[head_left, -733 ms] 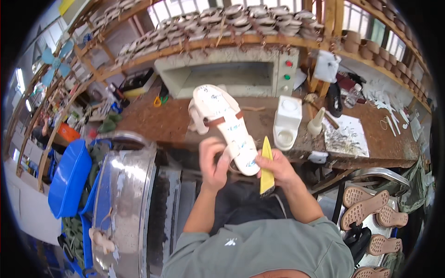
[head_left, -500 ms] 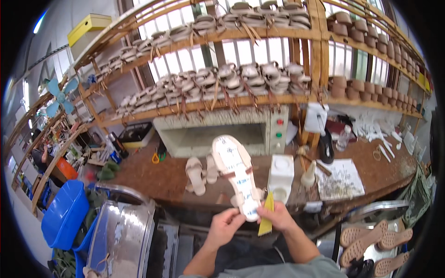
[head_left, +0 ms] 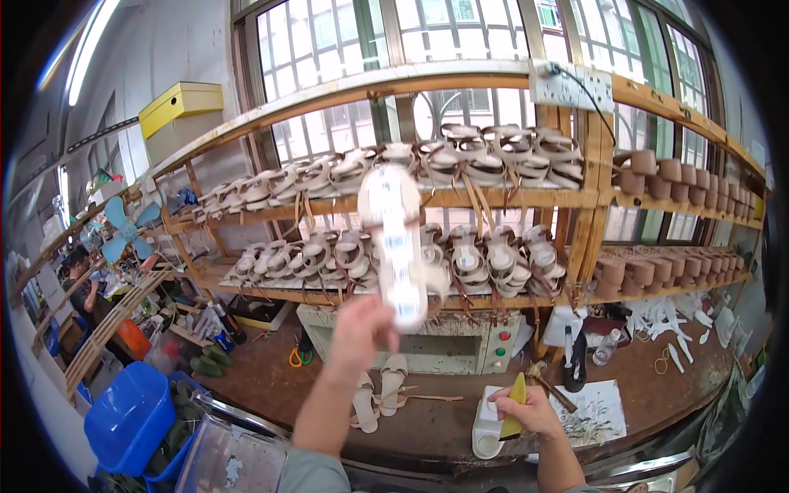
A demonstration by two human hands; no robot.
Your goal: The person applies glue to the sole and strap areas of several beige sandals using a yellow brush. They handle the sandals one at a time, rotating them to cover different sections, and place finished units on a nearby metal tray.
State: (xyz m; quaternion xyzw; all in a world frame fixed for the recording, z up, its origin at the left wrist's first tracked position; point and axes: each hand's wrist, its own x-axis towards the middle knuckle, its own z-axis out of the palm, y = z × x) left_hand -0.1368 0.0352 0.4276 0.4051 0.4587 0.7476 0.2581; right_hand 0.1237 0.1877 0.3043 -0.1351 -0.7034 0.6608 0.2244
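Observation:
Stretched up toward the shelves, my left hand [head_left: 358,335] grips the lower, narrow end of a sandal [head_left: 398,256]. The sandal is held upright, its white sole side with blue marks facing me, and pale straps stick out at its edge; it is slightly blurred. Low on the right, my right hand [head_left: 532,409] is closed around a flat yellow piece with a pointed tip [head_left: 514,404], whose exact kind I cannot make out. Just left of that hand, a white tray-like holder [head_left: 486,440] rests on the bench. More pale sandals [head_left: 394,382] lie to its left.
Wooden shelves [head_left: 493,200] carry rows of pale sandals and, at right, brown heel blocks [head_left: 633,271]. Below stands an oven-like box [head_left: 440,353]. A hammer [head_left: 549,388] and stained paper [head_left: 592,415] lie on the bench [head_left: 329,403]. Blue bins [head_left: 131,419] stand at left.
My left hand has lifted the sandal up and forward to the shelves. My right hand has let go of it and moved right, keeping the yellow piece. The view has tilted upward.

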